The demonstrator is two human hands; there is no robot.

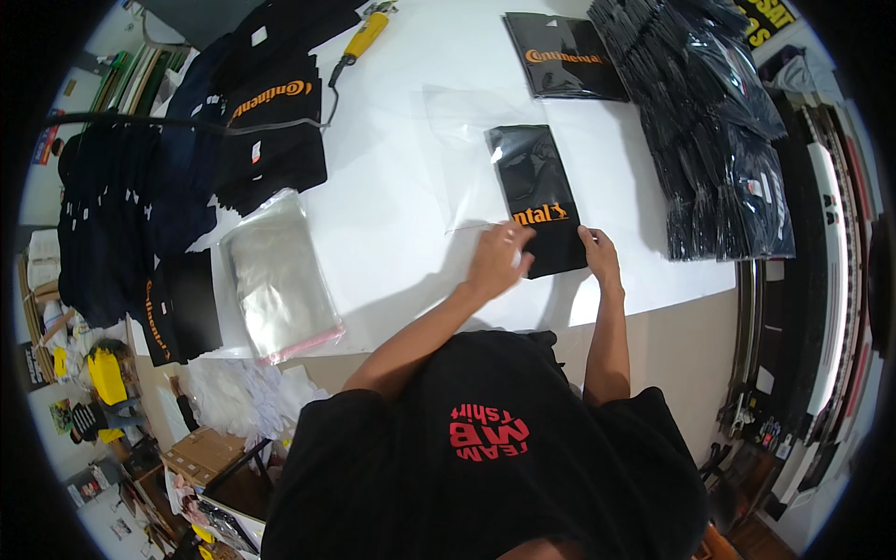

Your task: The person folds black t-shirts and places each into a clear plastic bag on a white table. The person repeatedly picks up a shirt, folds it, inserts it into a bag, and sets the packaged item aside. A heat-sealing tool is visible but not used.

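A folded black T-shirt [553, 248] with orange lettering lies in front of me on the white table. Its far part looks glossy, under clear film, while the near end is matte. A clear plastic bag [462, 168] spreads flat to its left and beyond it. My right hand [602, 257] pinches the shirt's near right edge between thumb and fingers. My left hand [498, 260], blurred, is over the near left edge with its fingers bent; whether it grips the shirt or film is unclear.
A stack of clear bags [276, 273] lies left, beside piles of dark folded shirts [273, 150]. A yellow corded tool [365, 35] rests at the far side. Bagged shirts [570, 59] and a tall bagged pile [707, 140] stand right. A black cable [189, 122] crosses at left.
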